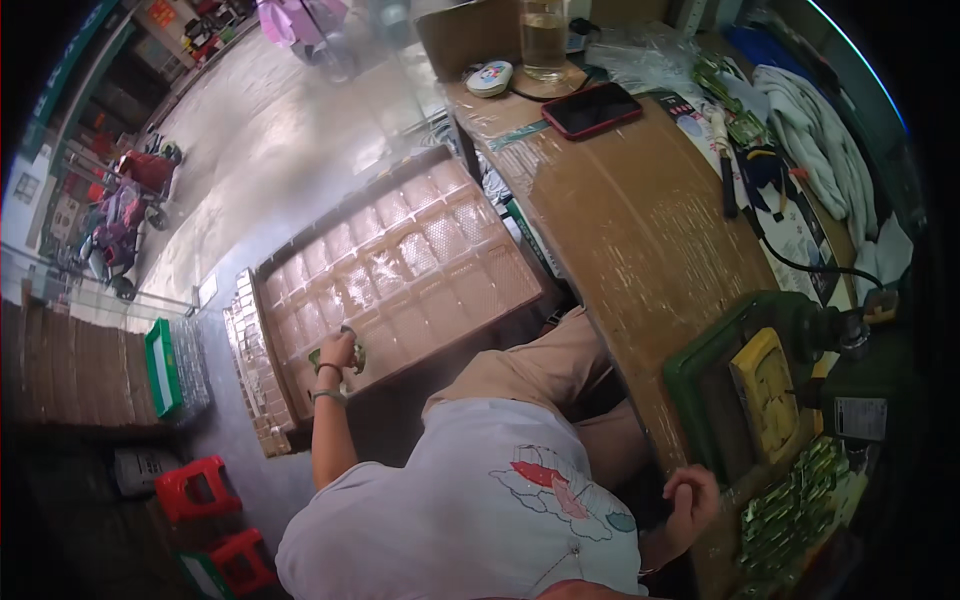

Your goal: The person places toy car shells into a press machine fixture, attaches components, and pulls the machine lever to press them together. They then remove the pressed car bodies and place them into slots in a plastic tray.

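Observation:
My left hand (341, 351) reaches over the near left part of a shallow cardboard tray (400, 262) divided into rows of clear compartments. Its fingers are closed around small green pieces (359, 358) that stick out on both sides; their kind is too small to tell. At the wooden table's (640, 240) near edge, on the right, my right hand (692, 502) has its fingers curled in, and I cannot make out anything in them. Close to its right lies a heap of shiny green strips (790, 510). Beyond it stands a green machine (725, 385) with a yellow plate (768, 392).
A phone (592, 110), a glass of liquid (543, 45) and a round case (489, 78) sit at the table's far end. A screwdriver-like tool (728, 185) and cloth (825, 140) lie right. Red stools (198, 488) and stacked cardboard (80, 365) stand left.

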